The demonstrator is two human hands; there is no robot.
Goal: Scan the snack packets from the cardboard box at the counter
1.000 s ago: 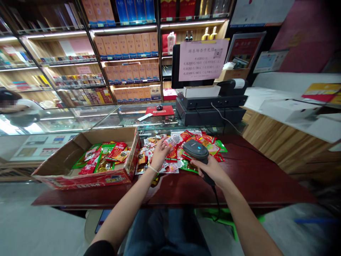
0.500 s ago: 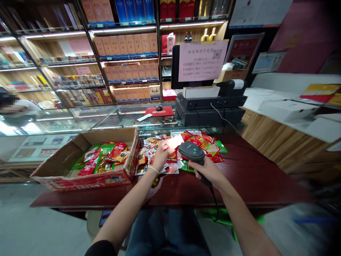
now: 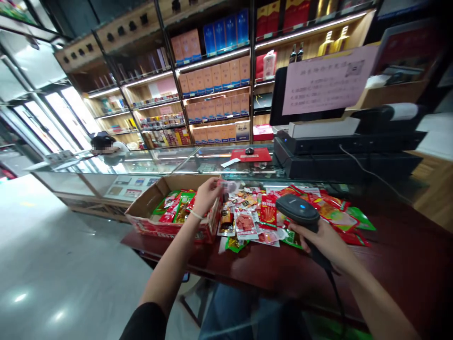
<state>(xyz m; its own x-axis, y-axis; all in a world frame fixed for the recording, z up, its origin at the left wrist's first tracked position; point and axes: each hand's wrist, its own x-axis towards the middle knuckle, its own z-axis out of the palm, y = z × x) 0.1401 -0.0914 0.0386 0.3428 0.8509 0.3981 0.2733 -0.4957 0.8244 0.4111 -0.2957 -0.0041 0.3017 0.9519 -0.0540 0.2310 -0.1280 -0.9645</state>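
My left hand [image 3: 208, 194] pinches a small snack packet [image 3: 230, 186] at its edge, above the right rim of the cardboard box [image 3: 170, 231]. The packet is pale and partly blurred. My right hand [image 3: 323, 238] is wrapped around the handle of a black barcode scanner [image 3: 297, 208], which shows a blue light on top. Beneath and between my hands lies a loose pile of snack packets, among them a red packet [image 3: 268, 212] and a white one with a red picture [image 3: 245, 224]. More green and red packets [image 3: 177, 205] lie inside the box.
Behind the pile stand a glass display counter [image 3: 159, 160], a red mat [image 3: 252, 155] with a mouse, and a monitor with a pink paper sign [image 3: 327, 80]. The scanner's cord [image 3: 338, 297] hangs over the table's front edge. A person [image 3: 106, 144] is at the counter, far left.
My view has swung left. My left hand has carried the packet leftward from beside the scanner to the box's rim. The scanner's light has turned from green to blue.
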